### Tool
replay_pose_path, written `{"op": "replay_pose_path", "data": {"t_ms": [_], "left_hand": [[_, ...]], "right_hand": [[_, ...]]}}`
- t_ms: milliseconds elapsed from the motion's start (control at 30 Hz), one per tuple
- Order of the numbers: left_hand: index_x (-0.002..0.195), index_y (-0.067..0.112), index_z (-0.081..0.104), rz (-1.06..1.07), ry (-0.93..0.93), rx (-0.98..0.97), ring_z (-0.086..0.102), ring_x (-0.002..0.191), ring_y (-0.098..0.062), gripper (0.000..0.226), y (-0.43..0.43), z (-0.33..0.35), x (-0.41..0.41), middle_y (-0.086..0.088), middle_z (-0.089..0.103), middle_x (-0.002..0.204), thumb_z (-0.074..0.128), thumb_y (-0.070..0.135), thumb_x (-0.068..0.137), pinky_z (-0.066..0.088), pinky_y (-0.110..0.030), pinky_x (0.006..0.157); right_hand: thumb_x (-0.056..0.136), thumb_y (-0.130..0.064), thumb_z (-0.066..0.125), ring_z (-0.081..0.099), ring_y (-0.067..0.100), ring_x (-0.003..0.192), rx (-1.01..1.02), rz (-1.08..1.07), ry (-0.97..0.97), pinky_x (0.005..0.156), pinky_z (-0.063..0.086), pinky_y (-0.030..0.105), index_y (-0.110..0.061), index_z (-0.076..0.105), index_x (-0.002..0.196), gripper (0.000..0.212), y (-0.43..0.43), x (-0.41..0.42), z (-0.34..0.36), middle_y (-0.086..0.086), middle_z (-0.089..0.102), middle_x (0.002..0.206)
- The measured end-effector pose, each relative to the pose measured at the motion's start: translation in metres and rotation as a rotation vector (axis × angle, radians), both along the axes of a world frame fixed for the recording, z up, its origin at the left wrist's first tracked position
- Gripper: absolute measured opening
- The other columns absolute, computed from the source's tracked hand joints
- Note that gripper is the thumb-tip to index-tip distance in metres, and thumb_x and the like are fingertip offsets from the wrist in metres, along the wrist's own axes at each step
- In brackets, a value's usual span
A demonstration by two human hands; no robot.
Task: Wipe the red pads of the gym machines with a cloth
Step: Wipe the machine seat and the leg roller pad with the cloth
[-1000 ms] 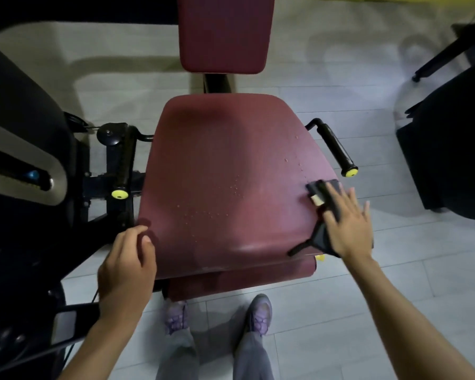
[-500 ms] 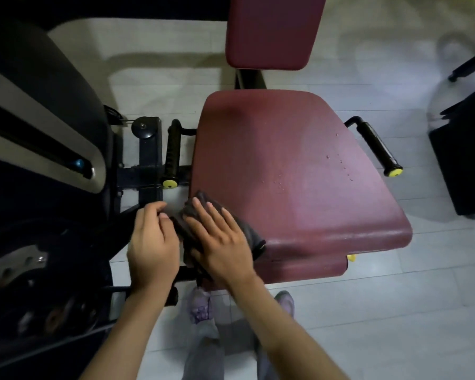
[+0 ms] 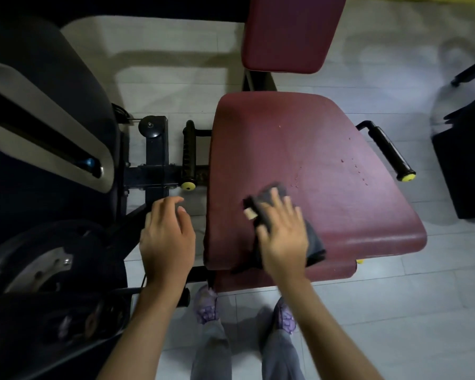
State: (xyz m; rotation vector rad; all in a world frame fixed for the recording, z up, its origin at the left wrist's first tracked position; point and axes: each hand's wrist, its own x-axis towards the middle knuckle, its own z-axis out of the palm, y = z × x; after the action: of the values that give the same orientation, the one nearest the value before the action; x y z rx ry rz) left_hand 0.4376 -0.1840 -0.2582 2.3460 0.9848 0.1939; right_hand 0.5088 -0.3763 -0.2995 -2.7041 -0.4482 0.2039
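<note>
The right hand (image 3: pixel 281 237) presses spread fingers flat on the dark cloth (image 3: pixel 314 246), near the front edge of the red seat pad (image 3: pixel 327 149). The left hand (image 3: pixel 166 237), fingers loosely bent, holds nothing beside the pad's left edge. Beyond, the bare pad carries droplets (image 3: pixel 354 168).

Pale grey floor (image 3: pixel 395 311) tiles fill the scene. At left stands a dark housing (image 3: pixel 25 187) with a silver panel (image 3: pixel 39 127), and a metal disc (image 3: pixel 39 270) lies below it. Just right of the housing is a black frame (image 3: pixel 155 171) with a small pulley (image 3: pixel 148 126). Two black handles with yellow end caps show, one beside the frame (image 3: pixel 189 152) and one far right (image 3: pixel 390 152). Purple shoes (image 3: pixel 206 305) and grey trousers (image 3: pixel 214 352) are at the bottom. More dark equipment (image 3: pixel 466 154) sits at the right edge.
</note>
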Motion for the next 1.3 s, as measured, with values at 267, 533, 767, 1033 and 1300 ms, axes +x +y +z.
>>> {"op": "replay_pose_path", "data": {"t_ms": [267,533,767,1033,1300], "left_hand": [[0.128,0.018,0.059,-0.013,0.057,0.011,0.056,0.119,-0.026,0.036,0.026,0.008,0.009,-0.001,0.06,0.131,0.052,0.008,0.094,0.052,-0.048,0.083],[0.133,0.02,0.058,-0.04,0.018,-0.093,0.052,0.127,-0.021,0.032,0.045,-0.018,0.062,0.002,0.056,0.139,0.052,0.018,0.101,0.048,-0.044,0.094],[0.157,0.025,0.034,-0.078,0.181,-0.204,0.025,0.15,-0.024,0.05,0.063,-0.07,0.133,0.003,0.021,0.167,0.042,0.023,0.108,0.036,-0.047,0.113],[0.162,0.036,-0.001,-0.015,0.291,-0.254,0.042,0.142,-0.033,0.061,0.071,-0.124,0.184,0.0,0.015,0.17,0.03,0.037,0.11,0.046,-0.051,0.099],[0.163,0.034,0.006,-0.063,0.342,-0.102,0.062,0.11,-0.043,0.058,0.085,-0.128,0.215,-0.016,0.054,0.14,0.019,0.042,0.108,0.055,-0.051,0.081]], "right_hand": [[0.091,-0.031,0.057,0.024,0.028,0.155,-0.001,0.49,-0.01,0.123,0.026,0.049,-0.021,0.061,0.137,0.047,0.063,-0.037,-0.006,0.001,0.028,0.167],[0.097,-0.035,0.051,0.025,0.02,0.155,-0.052,0.445,0.047,0.127,0.019,0.039,-0.028,0.047,0.151,0.054,0.036,-0.006,-0.005,-0.002,0.022,0.169],[0.104,-0.029,0.049,0.01,0.03,0.158,-0.112,0.318,0.203,0.128,0.006,0.047,-0.029,0.029,0.161,0.06,0.12,0.141,-0.056,0.003,0.01,0.172],[0.105,-0.045,0.039,-0.004,0.024,0.159,-0.161,0.369,0.187,0.128,-0.002,0.049,-0.032,0.025,0.161,0.059,0.177,0.254,-0.103,0.0,-0.002,0.172],[0.098,-0.047,0.04,0.008,0.021,0.158,-0.12,0.48,0.16,0.125,0.009,0.044,-0.032,0.039,0.153,0.057,0.112,0.163,-0.07,-0.001,0.01,0.172]]}}
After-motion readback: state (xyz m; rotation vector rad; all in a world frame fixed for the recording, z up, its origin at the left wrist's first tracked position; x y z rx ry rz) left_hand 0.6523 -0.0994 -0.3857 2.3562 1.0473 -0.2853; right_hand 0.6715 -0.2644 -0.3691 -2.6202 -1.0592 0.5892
